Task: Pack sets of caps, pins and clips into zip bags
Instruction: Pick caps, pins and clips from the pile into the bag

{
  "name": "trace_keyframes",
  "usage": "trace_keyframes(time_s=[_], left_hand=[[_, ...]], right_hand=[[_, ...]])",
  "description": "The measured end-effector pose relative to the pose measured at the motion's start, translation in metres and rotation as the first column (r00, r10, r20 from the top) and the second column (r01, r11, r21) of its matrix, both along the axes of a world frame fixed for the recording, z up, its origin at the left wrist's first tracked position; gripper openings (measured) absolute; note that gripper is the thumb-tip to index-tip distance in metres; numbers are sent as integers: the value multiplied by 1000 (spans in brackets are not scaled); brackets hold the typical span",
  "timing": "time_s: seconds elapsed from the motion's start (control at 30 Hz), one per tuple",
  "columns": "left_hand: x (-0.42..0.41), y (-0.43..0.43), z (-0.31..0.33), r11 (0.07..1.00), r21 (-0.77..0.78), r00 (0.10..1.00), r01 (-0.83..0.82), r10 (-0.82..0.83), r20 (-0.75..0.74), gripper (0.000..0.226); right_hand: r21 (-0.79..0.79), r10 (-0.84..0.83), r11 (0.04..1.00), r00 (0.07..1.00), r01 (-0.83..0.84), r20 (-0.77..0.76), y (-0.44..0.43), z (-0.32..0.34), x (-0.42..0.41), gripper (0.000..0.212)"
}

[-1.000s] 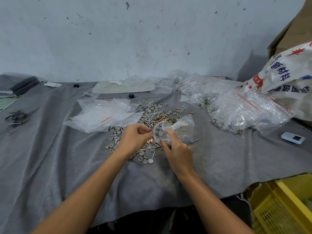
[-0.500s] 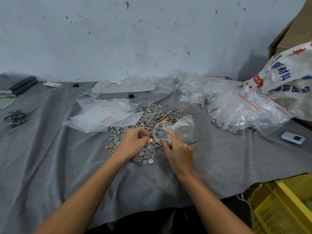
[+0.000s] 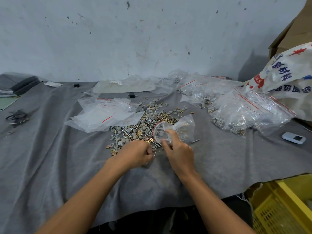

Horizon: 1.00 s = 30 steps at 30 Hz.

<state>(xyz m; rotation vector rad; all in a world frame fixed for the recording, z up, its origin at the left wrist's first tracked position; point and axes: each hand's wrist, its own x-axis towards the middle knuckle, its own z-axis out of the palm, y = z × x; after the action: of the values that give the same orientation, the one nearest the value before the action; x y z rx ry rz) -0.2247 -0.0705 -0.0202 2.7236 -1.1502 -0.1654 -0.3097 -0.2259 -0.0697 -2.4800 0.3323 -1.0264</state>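
Note:
A loose heap of grey caps, metal pins and brass clips (image 3: 148, 122) lies on the grey cloth (image 3: 50, 157) in the middle of the table. My right hand (image 3: 179, 152) holds a small clear zip bag (image 3: 173, 130) by its red-lined mouth, held wide, just right of the heap. My left hand (image 3: 136, 153) is curled at the heap's near edge, fingertips down among the parts and pinching at a pin; what it holds is hidden. Empty zip bags (image 3: 104, 115) lie left of the heap.
Filled zip bags (image 3: 244, 108) are piled at the right, beside a printed white sack (image 3: 290, 76) and a small white device (image 3: 294, 137). A yellow crate (image 3: 283, 208) stands below the table's right corner. Dark clips (image 3: 16, 117) lie far left. A wall runs behind.
My left hand has dropped from the bag's mouth toward me, down to the near edge of the heap. The right hand keeps the bag in about the same place.

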Motion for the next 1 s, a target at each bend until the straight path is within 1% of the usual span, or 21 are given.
trace_keyframes(time_s=[0.07,0.1,0.17,0.23,0.3,0.33,0.37,0.4,0.43,0.47,0.5,0.57,0.6,0.67,0.7,0.73,0.77,0.83,1.0], left_hand=[[2,-1,-1,1000,-16,998,-18,19,63,17],[3,-2,0,997,-63,997,-42,46,61,18],[5,-3,7,961,-255,994,-111,112,-10,14],[5,-7,17,881,-448,988,-152,118,-105,9],[3,-13,26,809,-567,970,-155,14,-244,6],[1,-15,30,774,-612,938,-163,-72,-340,13],[0,-17,32,736,-649,887,-193,-152,-435,23],[0,-18,32,707,-667,848,-235,-185,-496,31],[1,-18,30,685,-676,842,-272,-170,-512,33],[2,-18,28,677,-673,862,-297,-113,-494,30],[4,-18,23,690,-656,894,-307,-28,-447,23],[10,-14,11,780,-558,942,-283,115,-316,9],[11,-12,4,836,-484,954,-259,145,-261,6],[13,-7,-9,921,-333,973,-202,150,-176,6],[13,-6,-14,947,-275,983,-163,133,-125,2],[13,-5,-17,964,-240,992,-117,104,-67,6],[13,-5,-20,974,-217,998,-68,66,-17,13],[13,-7,-21,978,-206,999,-24,33,39,20],[10,-14,-23,982,-187,986,-26,56,155,20]], right_hand=[[-1,2,1000,1000,-2,-2,0,1,0,40],[-6,1,1000,1000,-1,-1,0,1,0,40],[-24,-7,1000,1000,7,12,0,1,0,40],[-28,-10,1000,1000,10,12,1,1,0,40],[-31,-11,999,1000,11,17,1,1,0,39],[-30,-12,999,1000,13,19,1,1,0,39],[-28,-12,1000,1000,13,21,1,1,0,38],[-27,-11,1000,1000,12,24,1,1,-1,38],[-25,-10,1000,1000,11,21,1,1,0,38],[-17,-7,1000,1000,8,10,1,2,0,39],[-7,-3,1000,1000,3,-3,0,2,0,39],[2,5,1000,1000,-5,-13,0,2,0,40],[7,7,1000,1000,-6,-18,0,2,0,41],[19,9,1000,1000,-8,-25,0,2,-1,41],[22,10,1000,1000,-9,-26,0,2,-2,42],[24,11,1000,1000,-11,-27,0,3,-2,42],[26,12,1000,1000,-11,-28,0,3,-2,42],[28,10,1000,1000,-9,-29,1,3,-1,41],[24,3,1000,999,-2,-33,1,3,-2,41]])
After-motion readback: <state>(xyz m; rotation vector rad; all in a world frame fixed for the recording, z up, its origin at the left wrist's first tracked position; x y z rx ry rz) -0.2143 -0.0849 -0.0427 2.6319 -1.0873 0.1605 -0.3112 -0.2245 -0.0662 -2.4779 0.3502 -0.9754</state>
